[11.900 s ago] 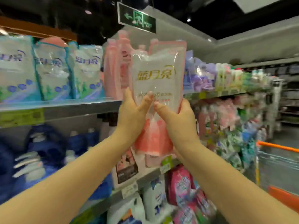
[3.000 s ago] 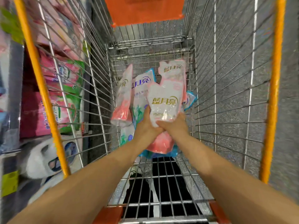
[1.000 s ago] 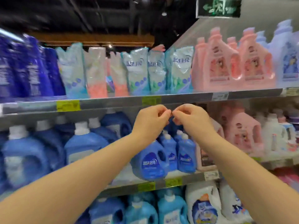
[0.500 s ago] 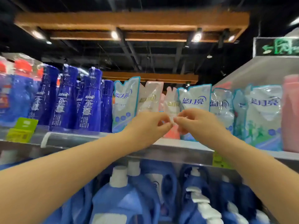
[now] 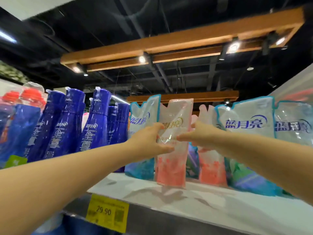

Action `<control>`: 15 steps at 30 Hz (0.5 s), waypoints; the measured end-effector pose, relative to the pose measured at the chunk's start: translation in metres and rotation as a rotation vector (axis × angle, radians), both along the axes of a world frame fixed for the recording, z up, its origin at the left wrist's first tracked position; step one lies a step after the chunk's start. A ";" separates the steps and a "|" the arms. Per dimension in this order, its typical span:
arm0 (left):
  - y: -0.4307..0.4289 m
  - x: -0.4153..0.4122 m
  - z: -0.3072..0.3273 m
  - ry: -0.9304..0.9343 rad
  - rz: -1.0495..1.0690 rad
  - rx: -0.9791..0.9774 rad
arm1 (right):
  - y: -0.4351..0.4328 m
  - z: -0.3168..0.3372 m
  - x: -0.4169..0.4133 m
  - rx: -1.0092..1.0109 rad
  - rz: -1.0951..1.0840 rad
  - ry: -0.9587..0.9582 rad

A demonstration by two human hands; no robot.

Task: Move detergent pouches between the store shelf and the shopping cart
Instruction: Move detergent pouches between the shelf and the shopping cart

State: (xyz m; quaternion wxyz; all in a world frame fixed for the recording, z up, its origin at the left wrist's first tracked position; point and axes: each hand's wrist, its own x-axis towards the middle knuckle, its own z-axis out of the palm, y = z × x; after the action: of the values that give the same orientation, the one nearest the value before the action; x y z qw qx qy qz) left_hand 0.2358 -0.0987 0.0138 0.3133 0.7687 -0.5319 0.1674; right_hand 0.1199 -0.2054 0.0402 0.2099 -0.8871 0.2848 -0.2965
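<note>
Left hand (image 5: pixel 149 141) and right hand (image 5: pixel 199 135) pinch upright pink pouch (image 5: pixel 171 163) between thumbs and fingers at white shelf (image 5: pixel 194 199); wooden light frame (image 5: pixel 169 44) overhead.

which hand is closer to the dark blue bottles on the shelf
Left. The left hand grips the pink pouch by its left edge, with the dark blue bottles just to its left; the right hand holds the pouch's right edge, farther from them.
</note>
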 end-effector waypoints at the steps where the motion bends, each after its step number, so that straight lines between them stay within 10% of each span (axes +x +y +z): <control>1: -0.004 0.005 -0.001 0.029 0.017 0.042 | -0.006 -0.004 0.010 0.055 0.008 -0.019; 15: -0.039 0.018 -0.023 0.311 -0.002 0.035 | -0.012 -0.039 0.046 0.347 0.028 -0.185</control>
State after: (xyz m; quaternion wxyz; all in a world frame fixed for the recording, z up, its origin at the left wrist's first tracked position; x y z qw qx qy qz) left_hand 0.2538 -0.1378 -0.0090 0.3787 0.7901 -0.4806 0.0365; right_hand 0.1663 -0.2171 0.0016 0.3891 -0.8104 0.2986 -0.3204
